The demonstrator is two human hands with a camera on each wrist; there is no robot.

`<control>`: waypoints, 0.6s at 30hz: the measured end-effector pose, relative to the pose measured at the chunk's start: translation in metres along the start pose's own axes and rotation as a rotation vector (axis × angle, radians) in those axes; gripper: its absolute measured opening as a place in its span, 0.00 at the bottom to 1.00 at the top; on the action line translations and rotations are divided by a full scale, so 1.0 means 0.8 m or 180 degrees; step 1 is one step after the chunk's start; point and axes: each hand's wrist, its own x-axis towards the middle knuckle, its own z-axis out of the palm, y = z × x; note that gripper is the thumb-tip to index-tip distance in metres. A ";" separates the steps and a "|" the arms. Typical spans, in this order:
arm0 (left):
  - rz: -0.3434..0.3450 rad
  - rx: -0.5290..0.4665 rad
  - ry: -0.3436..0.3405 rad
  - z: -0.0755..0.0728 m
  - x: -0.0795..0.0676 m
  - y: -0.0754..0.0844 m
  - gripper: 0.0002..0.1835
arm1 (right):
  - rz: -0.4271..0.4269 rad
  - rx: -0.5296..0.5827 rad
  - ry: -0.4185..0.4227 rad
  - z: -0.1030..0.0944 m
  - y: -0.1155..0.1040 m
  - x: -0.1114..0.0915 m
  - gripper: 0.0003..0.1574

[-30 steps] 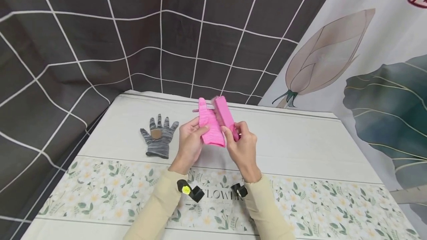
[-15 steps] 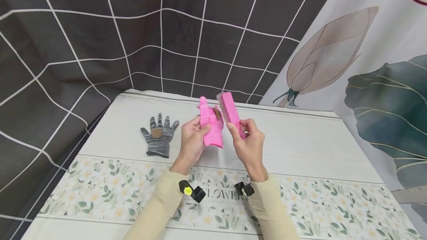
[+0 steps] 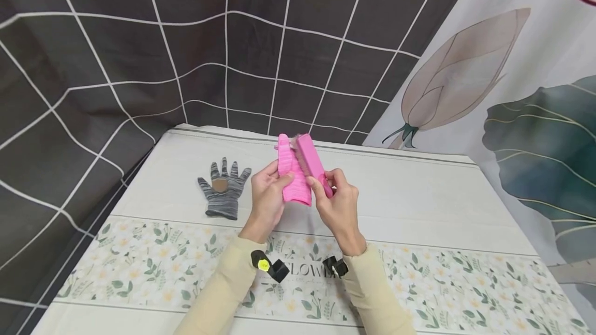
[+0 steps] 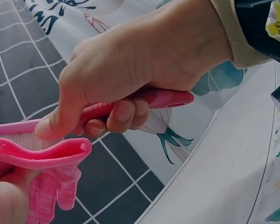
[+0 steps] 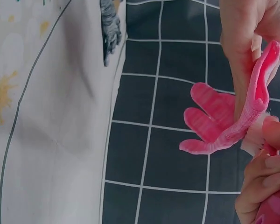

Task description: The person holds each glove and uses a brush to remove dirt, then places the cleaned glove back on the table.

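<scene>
Held up over the table, a pink knitted glove (image 3: 294, 186) is pinched by my left hand (image 3: 266, 195), thumb on its front. My right hand (image 3: 341, 208) grips a pink brush (image 3: 312, 156) by the handle, fingers wrapped round it. The pale bristles (image 5: 253, 139) lie against the glove's face, which the brush partly covers in the head view. In the left wrist view the glove's cuff (image 4: 46, 161) gapes toward the camera and its fingers hang down. To the left, a grey striped glove (image 3: 223, 204) with a brown patch lies flat, fingers spread.
A white cloth (image 3: 410, 195) with a floral band (image 3: 437, 283) covers the table. Behind it hangs a dark curtain (image 3: 261, 40) with a white grid; a white curtain with a large flower print (image 3: 447, 81) is at the right.
The brush swung away to the right half a second ago, baring a brown patch on the pink glove, and is now back against it. The grey glove has stayed put.
</scene>
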 end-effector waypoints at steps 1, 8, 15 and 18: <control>-0.0010 0.0001 0.0003 -0.001 0.001 0.000 0.24 | 0.0011 -0.0002 -0.0003 0.000 0.001 0.000 0.18; -0.0101 0.0034 0.0045 -0.005 0.003 0.006 0.23 | 0.0457 -0.0065 -0.0012 -0.004 0.021 0.003 0.20; -0.0096 0.0086 -0.0143 0.000 0.000 0.006 0.26 | 0.0520 0.0040 0.0065 -0.008 0.018 0.005 0.21; -0.0126 0.0081 -0.0186 0.000 0.001 0.004 0.27 | 0.0218 0.0202 0.0137 -0.009 0.007 0.006 0.19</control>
